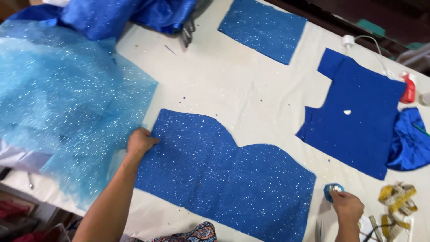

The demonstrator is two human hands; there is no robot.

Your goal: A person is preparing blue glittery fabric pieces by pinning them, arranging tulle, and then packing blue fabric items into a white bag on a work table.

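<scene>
Your left hand (pixel 140 141) is curling its fingers shut around the upper left corner of the big glittery blue fabric piece (pixel 224 175) — knuckles up, pinching that edge right where it's meeting the light blue sparkly tulle (pixel 62 107). Your right hand (pixel 347 207) is closing over a small round blue pincushion-like thing (pixel 333 191) just off the fabric piece's right edge, fingertips wrapped on it so most of it is hiding underneath; I can't tell exactly what it is.

The glittery piece itself is lying flat near the front edge of the worktop (pixel 251 98), with a curvy scalloped top edge and a straight right side. The tulle is spreading in a loose heap over the left side of the worktop and spilling over the front left edge.

Moving outward: a plain blue cut piece (pixel 358 121) with notched corners is sitting toward the right side, with a tiny white speck on it. Next to it at the right edge, a bunch of shiny blue satin (pixel 410 139) is crumpling up. A yellow tape measure (pixel 397 199) is coiling by the front right corner, just beside your right hand.

Toward the back edge, a smaller glittery blue rectangle (pixel 264 29) is lying flat, and more satin (pixel 125 15) is piling at the back left corner. A red and white bottle (pixel 408 87) is sitting at the far right, with a white cord (pixel 371 47) running past it.
</scene>
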